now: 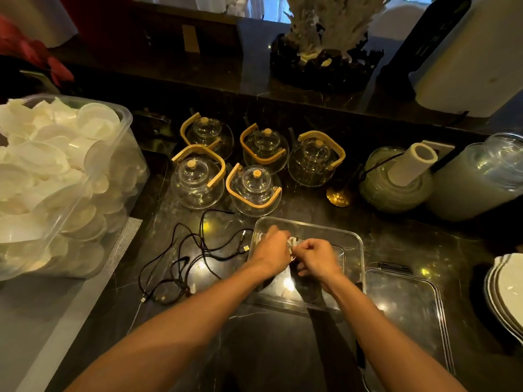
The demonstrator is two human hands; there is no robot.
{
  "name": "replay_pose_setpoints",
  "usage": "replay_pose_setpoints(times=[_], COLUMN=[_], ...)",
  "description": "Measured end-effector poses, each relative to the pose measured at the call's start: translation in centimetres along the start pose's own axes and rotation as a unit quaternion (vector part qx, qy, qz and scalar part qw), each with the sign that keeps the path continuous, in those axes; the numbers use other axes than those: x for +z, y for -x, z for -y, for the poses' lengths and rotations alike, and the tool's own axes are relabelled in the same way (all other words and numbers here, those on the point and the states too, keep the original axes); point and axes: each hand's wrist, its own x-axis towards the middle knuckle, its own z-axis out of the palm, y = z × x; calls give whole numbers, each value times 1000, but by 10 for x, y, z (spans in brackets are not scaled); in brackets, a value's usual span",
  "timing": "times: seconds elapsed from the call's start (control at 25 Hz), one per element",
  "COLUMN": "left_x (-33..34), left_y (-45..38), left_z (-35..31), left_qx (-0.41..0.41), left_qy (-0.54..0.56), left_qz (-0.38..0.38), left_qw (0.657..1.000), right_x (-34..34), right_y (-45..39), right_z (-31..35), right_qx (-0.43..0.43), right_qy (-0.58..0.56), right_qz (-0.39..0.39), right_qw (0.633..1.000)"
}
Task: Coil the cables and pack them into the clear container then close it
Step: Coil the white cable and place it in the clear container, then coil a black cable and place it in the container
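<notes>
1. Over the clear rectangular plastic container [352, 244], on the dark marble counter [283, 349], both hands are held close together, above the container's left half.
2. Left hand [270, 250]: fingers are curled inward and pinched onto a small bundle of white cable [292, 244], seen only as a pale scrap between the two hands.
3. Right hand [318, 257]: fingers are curled tight toward the palm, closed on the same white bundle from the right; how many turns the bundle holds cannot be told.
4. Loose tangle of thin black cables [186, 258] is spread on the counter just left of the container, uncoiled, with small plugs pointing toward the container's left wall.
5. One thin white cable end [143, 300] is noted at the near edge of the black tangle.
6. Clear flat lid with a dark latch [404, 306] is laid on the counter to the right of the container, touching or nearly touching its near right corner; the container is open.
7. Five glass teapots with bent wooden handles and cork-knobbed lids [254, 190] are grouped beyond the cables and container.
8. Large clear storage tub filled with white shell-like discs [56, 176] is set at far left.
9. Stacked white plates [506, 292] are cut off by the right edge.
</notes>
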Motion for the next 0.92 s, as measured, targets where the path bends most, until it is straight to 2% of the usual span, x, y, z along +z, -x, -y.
replay_pose_setpoints(times=[0.2, 0.28, 0.36, 0.44, 0.6, 0.72, 0.84, 0.92], left_x=[3, 2, -1, -13, -52, -64, -55, -45], left_y=[-3, 0, 6, 18, 46, 51, 47, 48], left_z=[-3, -2, -2, -4, 15, 59, 100, 115], left_qx=[22, 27, 42, 64, 71, 10, -42, -50], left_qy=[-122, -134, -88, 11, 196, 196, 79, 40], left_qz=[16, 19, 8, -33, -139, -217, -143, -89], left_qw=[992, 990, 995, 997, 968, 956, 986, 994], right_x=[16, 20, 20, 17, 2, -3, 10, 26], right_y=[-14, -13, -10, -6, 7, 20, 38, 47], right_z=[-8, -10, -10, -8, 2, 20, 50, 68], right_qx=[-16, -43, -60, -64, -70, -121, -172, -209], right_qy=[95, 158, 184, 185, 167, 136, 113, 125], right_qz=[-17, -17, -13, -5, -15, -39, -26, -5], right_qw=[995, 986, 981, 981, 983, 983, 978, 970])
